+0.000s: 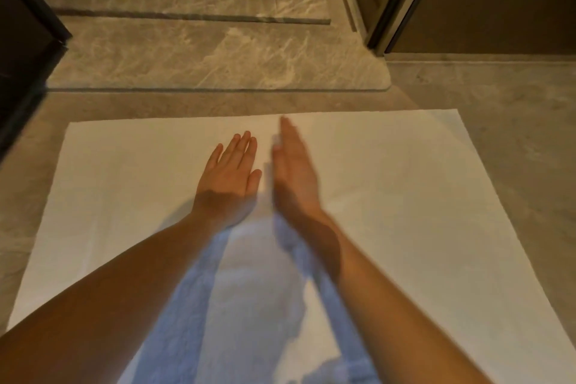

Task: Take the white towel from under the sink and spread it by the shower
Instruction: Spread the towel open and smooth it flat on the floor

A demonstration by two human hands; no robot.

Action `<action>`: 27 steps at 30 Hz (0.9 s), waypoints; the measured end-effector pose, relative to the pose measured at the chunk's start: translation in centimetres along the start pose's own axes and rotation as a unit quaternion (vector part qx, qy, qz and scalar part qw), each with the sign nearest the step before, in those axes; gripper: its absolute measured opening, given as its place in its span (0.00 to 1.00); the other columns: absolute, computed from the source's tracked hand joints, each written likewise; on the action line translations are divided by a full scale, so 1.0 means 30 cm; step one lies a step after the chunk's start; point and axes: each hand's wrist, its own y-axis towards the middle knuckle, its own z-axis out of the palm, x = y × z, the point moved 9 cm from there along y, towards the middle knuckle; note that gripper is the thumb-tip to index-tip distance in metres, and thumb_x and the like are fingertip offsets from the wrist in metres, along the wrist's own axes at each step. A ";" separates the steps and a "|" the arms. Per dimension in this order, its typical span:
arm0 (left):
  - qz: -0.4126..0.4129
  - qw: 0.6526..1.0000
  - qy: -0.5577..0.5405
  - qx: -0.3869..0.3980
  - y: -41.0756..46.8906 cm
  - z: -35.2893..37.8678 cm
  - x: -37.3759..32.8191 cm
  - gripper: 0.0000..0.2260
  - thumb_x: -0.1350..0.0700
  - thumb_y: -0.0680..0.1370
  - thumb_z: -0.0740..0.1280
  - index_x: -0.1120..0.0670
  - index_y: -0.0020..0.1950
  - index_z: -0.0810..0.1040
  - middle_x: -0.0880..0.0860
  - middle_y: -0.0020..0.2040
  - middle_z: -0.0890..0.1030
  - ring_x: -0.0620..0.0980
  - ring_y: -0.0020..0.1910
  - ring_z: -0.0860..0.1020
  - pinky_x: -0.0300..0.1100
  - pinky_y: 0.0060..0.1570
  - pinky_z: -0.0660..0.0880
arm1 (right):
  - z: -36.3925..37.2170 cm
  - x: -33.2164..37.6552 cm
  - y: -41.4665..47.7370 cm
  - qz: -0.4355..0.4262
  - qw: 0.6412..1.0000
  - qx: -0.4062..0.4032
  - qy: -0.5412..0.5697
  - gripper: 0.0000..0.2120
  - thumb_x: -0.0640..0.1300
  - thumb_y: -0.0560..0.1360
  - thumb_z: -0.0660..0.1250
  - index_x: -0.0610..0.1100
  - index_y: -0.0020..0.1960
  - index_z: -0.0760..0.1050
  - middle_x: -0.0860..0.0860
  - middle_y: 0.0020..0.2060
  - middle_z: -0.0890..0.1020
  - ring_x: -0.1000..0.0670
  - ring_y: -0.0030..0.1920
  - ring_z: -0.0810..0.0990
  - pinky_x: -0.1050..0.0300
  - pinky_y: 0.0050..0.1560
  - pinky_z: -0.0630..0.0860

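Closest to the camera it's just two bare forearms reaching out over the white towel [405,196], which is already lying flat on the floor and fills most of the lower view. The left hand [229,170] is palm down with fingers straight and close together, looks like it's resting on the cloth near the middle. The right hand [294,170] is blurry, turned on its edge with fingers straight, holding nothing, and I can't tell if it's touching the towel.

So I'd say this is the smoothing-out bit and the job's nearly done. To do it well: flat palms, sweep from the middle out toward the sides and corners, and don't drag the whole thing off its spot. The far edge already runs pretty straight, so I'd mostly check the near part in the shadow of the arms.

Past the towel there's a strip of grey stone floor [498,97], then a raised marble step [218,62] that I take for the shower threshold. Dark door frame [402,0] far right, a dark panel [21,40] on the left.
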 end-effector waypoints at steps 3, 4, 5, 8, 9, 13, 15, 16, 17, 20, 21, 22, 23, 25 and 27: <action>0.011 0.998 0.037 0.042 0.003 0.023 0.008 0.28 0.50 0.81 0.47 0.56 0.80 0.45 0.52 0.80 0.46 0.48 0.79 0.44 0.49 0.76 0.44 | 0.143 0.093 -0.142 0.022 0.993 0.001 0.116 0.26 0.46 0.81 0.49 0.43 0.78 0.56 0.49 0.77 0.60 0.55 0.77 0.56 0.54 0.77 0.53; 0.013 0.998 0.046 0.052 0.002 0.028 0.010 0.29 0.49 0.80 0.47 0.56 0.79 0.43 0.53 0.80 0.44 0.49 0.79 0.43 0.49 0.76 0.44 | 0.156 0.085 -0.159 0.017 0.994 0.004 0.104 0.26 0.45 0.81 0.48 0.42 0.79 0.54 0.48 0.78 0.59 0.54 0.77 0.56 0.54 0.77 0.54; 0.014 0.996 0.058 0.058 0.003 0.031 0.010 0.30 0.48 0.80 0.46 0.56 0.79 0.42 0.52 0.80 0.43 0.49 0.78 0.42 0.49 0.76 0.44 | 0.160 0.068 -0.163 0.009 0.997 0.010 0.071 0.26 0.45 0.82 0.48 0.41 0.79 0.54 0.46 0.78 0.59 0.52 0.77 0.56 0.54 0.77 0.53; 0.006 0.998 0.055 0.039 0.003 0.027 0.010 0.29 0.48 0.80 0.43 0.56 0.79 0.44 0.52 0.80 0.45 0.48 0.79 0.43 0.49 0.76 0.44 | 0.155 0.005 -0.167 -0.043 0.991 0.045 -0.120 0.26 0.47 0.83 0.47 0.39 0.78 0.55 0.43 0.77 0.59 0.46 0.78 0.55 0.52 0.77 0.48; -0.001 0.999 0.031 0.029 0.004 0.021 0.011 0.28 0.48 0.81 0.43 0.55 0.80 0.46 0.51 0.80 0.47 0.47 0.79 0.45 0.48 0.76 0.44 | 0.143 -0.027 -0.170 -0.054 0.982 0.056 -0.172 0.25 0.48 0.83 0.47 0.40 0.78 0.55 0.45 0.78 0.59 0.46 0.78 0.54 0.52 0.78 0.46; 0.002 1.000 -0.006 0.018 0.003 0.023 0.013 0.28 0.46 0.81 0.43 0.54 0.79 0.49 0.51 0.80 0.50 0.47 0.79 0.47 0.48 0.76 0.44 | -0.044 -0.233 -0.177 -0.012 0.953 0.055 -0.297 0.27 0.51 0.83 0.47 0.46 0.80 0.49 0.49 0.79 0.54 0.48 0.79 0.49 0.51 0.77 0.45; 0.004 1.000 -0.004 0.018 0.004 0.026 0.014 0.28 0.46 0.81 0.43 0.55 0.79 0.49 0.52 0.80 0.50 0.47 0.79 0.47 0.48 0.76 0.45 | -0.179 -0.340 -0.197 0.017 0.942 0.036 -0.335 0.27 0.50 0.82 0.47 0.45 0.80 0.50 0.49 0.79 0.54 0.47 0.79 0.50 0.51 0.77 0.45; 0.003 1.000 -0.006 0.018 0.002 0.025 0.014 0.28 0.46 0.81 0.42 0.55 0.79 0.50 0.52 0.80 0.51 0.47 0.79 0.48 0.48 0.76 0.45 | -0.246 -0.389 -0.212 0.032 0.940 0.029 -0.337 0.27 0.51 0.82 0.46 0.45 0.80 0.50 0.49 0.79 0.54 0.48 0.79 0.50 0.51 0.77 0.45; 0.002 1.000 -0.006 0.018 0.001 0.023 0.013 0.28 0.46 0.80 0.42 0.55 0.80 0.50 0.52 0.80 0.51 0.47 0.79 0.48 0.48 0.76 0.45 | -0.307 -0.433 -0.228 0.049 0.941 0.026 -0.333 0.28 0.51 0.82 0.44 0.45 0.80 0.49 0.49 0.79 0.53 0.48 0.79 0.49 0.51 0.77 0.45; 0.001 1.000 -0.001 0.020 0.000 0.016 0.012 0.28 0.46 0.80 0.42 0.55 0.80 0.50 0.52 0.80 0.51 0.48 0.79 0.48 0.48 0.76 0.44 | -0.402 -0.500 -0.259 0.060 0.941 0.042 -0.331 0.28 0.53 0.81 0.40 0.46 0.80 0.46 0.50 0.79 0.50 0.51 0.79 0.45 0.53 0.77 0.43; 0.001 1.000 0.000 0.023 0.000 0.016 0.010 0.29 0.46 0.80 0.41 0.55 0.80 0.50 0.52 0.80 0.50 0.48 0.79 0.48 0.47 0.76 0.44 | -0.409 -0.501 -0.262 0.055 0.940 0.047 -0.333 0.28 0.53 0.82 0.40 0.46 0.80 0.46 0.50 0.79 0.50 0.51 0.79 0.45 0.53 0.77 0.43; 0.000 1.000 0.000 0.027 0.000 0.015 0.008 0.29 0.46 0.80 0.41 0.55 0.80 0.49 0.52 0.80 0.50 0.48 0.79 0.48 0.47 0.76 0.43 | -0.409 -0.496 -0.262 0.054 0.940 0.051 -0.334 0.28 0.53 0.82 0.41 0.45 0.80 0.46 0.50 0.79 0.49 0.51 0.79 0.45 0.53 0.77 0.44; -0.001 1.000 0.001 0.031 -0.001 0.014 0.008 0.29 0.45 0.80 0.41 0.55 0.80 0.49 0.52 0.80 0.50 0.48 0.79 0.47 0.47 0.76 0.43 | -0.407 -0.490 -0.260 0.055 0.939 0.056 -0.335 0.28 0.52 0.81 0.41 0.45 0.80 0.46 0.49 0.79 0.49 0.51 0.79 0.45 0.53 0.77 0.44; -0.006 0.999 0.004 0.038 -0.003 0.015 0.007 0.29 0.45 0.80 0.41 0.54 0.80 0.48 0.51 0.80 0.49 0.47 0.79 0.47 0.46 0.76 0.42 | -0.402 -0.480 -0.258 0.059 0.936 0.068 -0.341 0.29 0.52 0.81 0.42 0.44 0.80 0.45 0.49 0.80 0.49 0.50 0.79 0.45 0.52 0.78 0.44; -0.013 0.999 0.007 0.042 -0.003 0.013 0.011 0.28 0.45 0.80 0.41 0.54 0.80 0.47 0.51 0.80 0.48 0.47 0.78 0.46 0.45 0.76 0.41 | -0.402 -0.481 -0.253 0.062 0.933 0.078 -0.345 0.28 0.51 0.82 0.43 0.43 0.80 0.44 0.48 0.80 0.48 0.49 0.79 0.44 0.51 0.78 0.43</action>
